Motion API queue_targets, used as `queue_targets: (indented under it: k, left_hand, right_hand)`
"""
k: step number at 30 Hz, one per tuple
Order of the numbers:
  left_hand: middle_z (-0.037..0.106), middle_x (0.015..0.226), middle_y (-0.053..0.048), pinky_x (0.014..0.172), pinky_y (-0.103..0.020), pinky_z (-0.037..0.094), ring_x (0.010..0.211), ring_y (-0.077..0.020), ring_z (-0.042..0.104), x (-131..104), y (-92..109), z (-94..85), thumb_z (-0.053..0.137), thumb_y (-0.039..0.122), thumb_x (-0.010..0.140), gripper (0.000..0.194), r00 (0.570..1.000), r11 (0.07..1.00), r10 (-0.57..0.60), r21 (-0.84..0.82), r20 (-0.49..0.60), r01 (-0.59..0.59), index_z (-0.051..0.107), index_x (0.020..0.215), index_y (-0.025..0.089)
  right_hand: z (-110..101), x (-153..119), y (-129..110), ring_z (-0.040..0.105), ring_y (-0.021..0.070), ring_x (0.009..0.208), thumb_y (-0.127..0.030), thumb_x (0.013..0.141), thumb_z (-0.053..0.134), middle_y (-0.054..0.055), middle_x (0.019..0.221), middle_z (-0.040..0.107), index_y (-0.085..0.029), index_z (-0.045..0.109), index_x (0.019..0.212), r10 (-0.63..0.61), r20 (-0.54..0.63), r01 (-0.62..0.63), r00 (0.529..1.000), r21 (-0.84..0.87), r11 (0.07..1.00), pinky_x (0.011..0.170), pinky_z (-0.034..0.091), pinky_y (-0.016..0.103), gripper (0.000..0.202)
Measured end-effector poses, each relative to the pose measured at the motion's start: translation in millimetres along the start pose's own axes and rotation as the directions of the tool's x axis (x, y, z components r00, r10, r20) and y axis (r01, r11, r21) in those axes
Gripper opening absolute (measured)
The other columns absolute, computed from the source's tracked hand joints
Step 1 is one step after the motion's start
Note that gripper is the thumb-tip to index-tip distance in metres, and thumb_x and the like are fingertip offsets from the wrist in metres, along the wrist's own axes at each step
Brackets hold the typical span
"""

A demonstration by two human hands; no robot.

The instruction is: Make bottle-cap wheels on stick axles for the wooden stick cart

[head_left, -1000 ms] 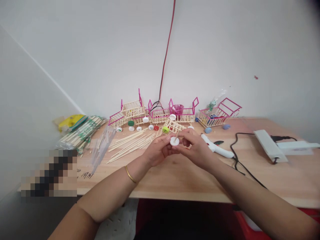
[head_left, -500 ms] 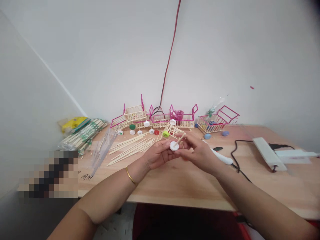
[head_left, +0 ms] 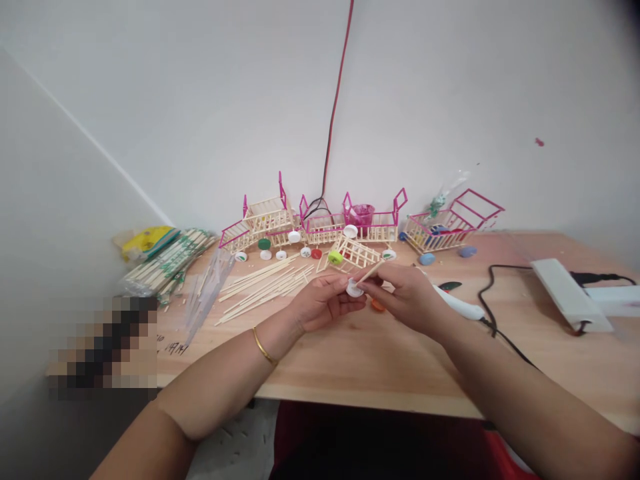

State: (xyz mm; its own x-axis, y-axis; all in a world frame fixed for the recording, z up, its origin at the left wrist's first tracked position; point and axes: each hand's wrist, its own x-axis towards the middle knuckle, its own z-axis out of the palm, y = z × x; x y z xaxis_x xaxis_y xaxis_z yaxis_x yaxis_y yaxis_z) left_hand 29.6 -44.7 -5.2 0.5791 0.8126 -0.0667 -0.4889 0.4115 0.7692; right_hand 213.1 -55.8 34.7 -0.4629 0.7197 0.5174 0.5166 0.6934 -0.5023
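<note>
Between the fingers of my left hand (head_left: 325,303) is a white bottle cap (head_left: 355,288), held above the wooden table. My right hand (head_left: 407,297) pinches a short wooden stick (head_left: 370,273), whose lower end meets the inside of the cap. Just beyond my hands lies a small stick frame (head_left: 357,255) with a yellow-green cap (head_left: 335,257) at its left. An orange cap (head_left: 379,305) shows partly below my right hand.
Stick carts with magenta rims (head_left: 323,230) line the wall, and another cart (head_left: 440,233) stands right. Loose sticks (head_left: 265,290) and bagged sticks (head_left: 170,260) lie left. A white glue gun (head_left: 460,303), its cord and a power strip (head_left: 570,293) are right on the table (head_left: 320,373).
The stick in my right hand has tilted lower to the right, and the white cap has tipped. The view has shifted slightly, and the orange cap shows more clearly.
</note>
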Motion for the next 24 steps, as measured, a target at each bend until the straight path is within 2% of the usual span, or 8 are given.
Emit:
queue_targets:
  k: [5, 11, 17, 21, 24]
  left_hand:
    - [0.068, 0.088, -0.008, 0.083, -0.032, 0.05, 0.08, -0.0146, 0.064, 0.1, -1.9, 1.9, 0.077, 0.028, 0.071, 0.027, 1.0, 1.0, -0.007, -0.022, -0.016, 0.007, 0.069, 0.09, 0.01]
    - [0.069, 0.086, -0.007, 0.083, -0.031, 0.05, 0.08, -0.0143, 0.064, 0.0, -4.2, 0.6, 0.076, 0.027, 0.071, 0.028, 0.999, 0.999, -0.025, -0.043, -0.022, 0.024, 0.07, 0.092, 0.009]
    - [0.07, 0.085, -0.008, 0.083, -0.031, 0.051, 0.079, -0.015, 0.066, 0.5, -5.0, -0.6, 0.076, 0.028, 0.072, 0.028, 0.999, 0.999, -0.023, -0.022, -0.026, 0.023, 0.07, 0.091, 0.01]
    - [0.07, 0.092, -0.009, 0.081, -0.035, 0.052, 0.082, -0.018, 0.067, 1.0, -3.2, -5.0, 0.073, 0.036, 0.075, 0.034, 1.0, 0.997, 0.016, 0.073, -0.009, -0.015, 0.069, 0.101, 0.015]
    - [0.068, 0.105, -0.009, 0.081, -0.034, 0.05, 0.09, -0.0191, 0.065, 2.9, -3.8, -9.7, 0.074, 0.033, 0.073, 0.04, 0.992, 0.957, 0.129, 0.261, 0.003, -0.125, 0.067, 0.111, 0.019]
  right_hand:
    - [-0.6, -1.9, -0.4, 0.061, 0.014, 0.066, -0.025, 0.088, 0.056, 0.001, 0.075, 0.069, -0.02, 0.065, 0.083, 0.016, -0.006, -0.016, 1.0, 0.013, 1.0, 0.061, 0.045, 0.026, 0.012]
    - [0.8, -3.4, 0.7, 0.062, 0.0141, 0.069, -0.024, 0.087, 0.056, 0.002, 0.077, 0.069, -0.02, 0.065, 0.082, 0.041, 0.012, -0.041, 0.999, 0.034, 0.999, 0.064, 0.046, 0.025, 0.011]
    - [1.7, -3.2, 0.7, 0.058, 0.0124, 0.062, -0.024, 0.087, 0.057, 0.0, 0.068, 0.066, -0.019, 0.065, 0.081, 0.059, 0.011, -0.059, 0.998, 0.015, 0.998, 0.059, 0.042, 0.023, 0.011]
    - [1.2, -2.6, 2.3, 0.054, 0.0115, 0.058, -0.025, 0.086, 0.057, 0.0, 0.067, 0.064, -0.019, 0.066, 0.083, 0.074, -0.02, -0.074, 0.997, 0.024, 0.997, 0.057, 0.04, 0.023, 0.011]
    - [0.9, -1.9, 5.3, 0.052, 0.0119, 0.058, -0.027, 0.087, 0.056, 0.0, 0.064, 0.062, -0.019, 0.065, 0.08, 0.086, -0.021, -0.086, 0.996, 0.013, 0.996, 0.056, 0.039, 0.023, 0.015]
